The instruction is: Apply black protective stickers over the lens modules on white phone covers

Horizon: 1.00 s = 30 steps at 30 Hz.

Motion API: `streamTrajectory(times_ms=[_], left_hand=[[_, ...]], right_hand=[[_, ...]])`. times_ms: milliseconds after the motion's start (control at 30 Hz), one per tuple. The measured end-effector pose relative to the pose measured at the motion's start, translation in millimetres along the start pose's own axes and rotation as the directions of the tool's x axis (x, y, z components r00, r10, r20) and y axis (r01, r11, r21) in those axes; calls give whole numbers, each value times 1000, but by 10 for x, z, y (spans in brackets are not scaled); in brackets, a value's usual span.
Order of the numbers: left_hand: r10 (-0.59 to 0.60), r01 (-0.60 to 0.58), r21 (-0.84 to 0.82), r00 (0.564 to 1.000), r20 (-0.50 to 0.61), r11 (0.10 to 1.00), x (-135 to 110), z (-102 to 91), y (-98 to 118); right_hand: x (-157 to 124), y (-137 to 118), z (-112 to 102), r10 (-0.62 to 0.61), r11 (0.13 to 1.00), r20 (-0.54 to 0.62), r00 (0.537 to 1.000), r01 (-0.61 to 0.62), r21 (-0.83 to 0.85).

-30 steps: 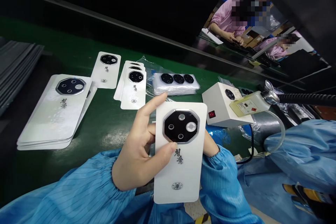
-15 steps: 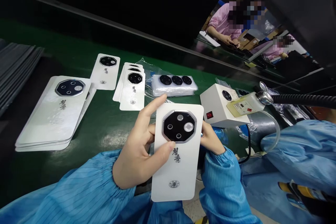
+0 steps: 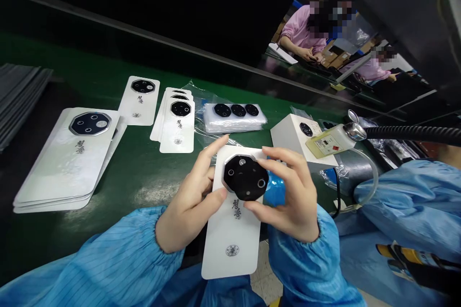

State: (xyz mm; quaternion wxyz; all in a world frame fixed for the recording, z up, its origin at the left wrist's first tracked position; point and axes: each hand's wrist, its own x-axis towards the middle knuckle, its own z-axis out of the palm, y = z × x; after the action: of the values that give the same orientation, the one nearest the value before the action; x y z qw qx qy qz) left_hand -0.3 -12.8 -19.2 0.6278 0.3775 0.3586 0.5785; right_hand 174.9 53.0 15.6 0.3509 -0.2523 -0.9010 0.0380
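Green desk (image 3: pixel 154 177) runs across the frame beneath a dark overhang, and in the upper right two people in pink (image 3: pixel 298 24) sit at work beyond it. At the bottom centre, the left hand (image 3: pixel 187 216) is clamped on the left edge of a white panel (image 3: pixel 230 240), which is tilted up in the air in front of the desk. From the right, the right hand (image 3: pixel 293 196) pinches a black disc (image 3: pixel 248 180) between thumb and fingers, over the dark eight-sided window near the panel's top; I cannot tell whether the disc touches it.

At left on the desk lies a pile of white panels (image 3: pixel 68 168), with a single panel (image 3: pixel 139 105) just behind and a smaller fanned pile (image 3: pixel 177 129) towards the centre. Right of those sit clear trays (image 3: pixel 234 124) with three dark discs on top. A white box (image 3: pixel 284 136) stands at centre right, a yellowish bottle (image 3: pixel 329 142) overlapping it in view. Grey sheets (image 3: pixel 21 96) are stacked at the left edge; another person's blue sleeve (image 3: pixel 406 192) fills the right.
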Motion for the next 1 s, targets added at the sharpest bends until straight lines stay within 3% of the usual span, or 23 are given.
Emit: streamTrajectory(times_ms=[133, 333, 633, 1000], left_hand=[[-51, 53, -98, 998, 23, 994, 1, 0, 17], [-8, 8, 74, 1000, -13, 997, 3, 20, 27], [130, -132, 267, 991, 23, 955, 9, -25, -18], [184, -192, 313, 981, 56, 930, 3, -37, -31]], right_hand=[[55, -20, 61, -44, 998, 24, 999, 45, -38], [52, -29, 36, -63, 996, 49, 997, 66, -57], [27, -48, 4, -62, 996, 62, 996, 66, -66], [17, -94, -27, -45, 997, 57, 997, 48, -65]])
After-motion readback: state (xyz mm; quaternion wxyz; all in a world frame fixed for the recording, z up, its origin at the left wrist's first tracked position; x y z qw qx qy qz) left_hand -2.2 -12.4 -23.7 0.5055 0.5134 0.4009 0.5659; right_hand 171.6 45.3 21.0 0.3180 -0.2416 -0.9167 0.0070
